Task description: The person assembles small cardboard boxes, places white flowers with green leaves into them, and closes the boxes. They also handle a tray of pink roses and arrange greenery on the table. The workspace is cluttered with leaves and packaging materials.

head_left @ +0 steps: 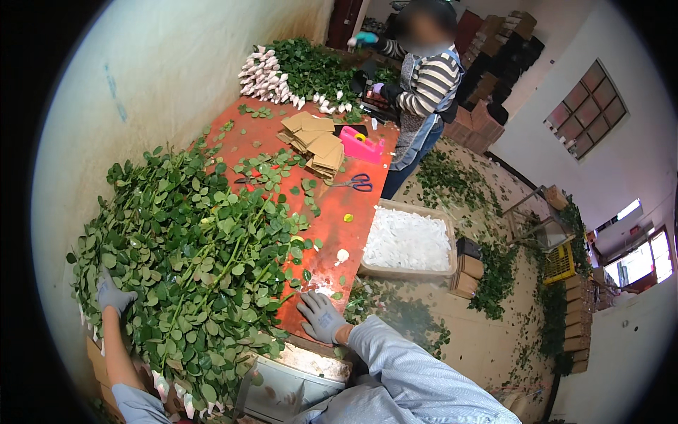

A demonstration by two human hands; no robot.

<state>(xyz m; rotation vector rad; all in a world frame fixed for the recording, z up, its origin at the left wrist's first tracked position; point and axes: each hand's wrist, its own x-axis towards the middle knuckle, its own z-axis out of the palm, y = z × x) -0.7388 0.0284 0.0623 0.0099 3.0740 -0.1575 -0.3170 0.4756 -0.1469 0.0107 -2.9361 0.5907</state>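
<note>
My left hand [114,297], in a grey glove, rests against the left side of a big pile of leafy rose stems [205,247]. Its thumb and forefinger are apart, and leaves hide some of the other fingers. Along the pile's lower edge, pale covered flower heads [161,385] stick out. My right hand [321,316], gloved the same way, lies flat with spread fingers on the near right edge of the red table [332,247], holding nothing. Stems and leaves reach close to its left side.
Blue-handled scissors [360,183], stacked brown cardboard pieces [318,141] and a pink tape dispenser [360,146] lie farther up the table. A co-worker [431,85] stands beyond, near more bundled flowers [265,74]. Right of the table is a tub of white material [408,240]; fallen leaves [452,177] litter the floor.
</note>
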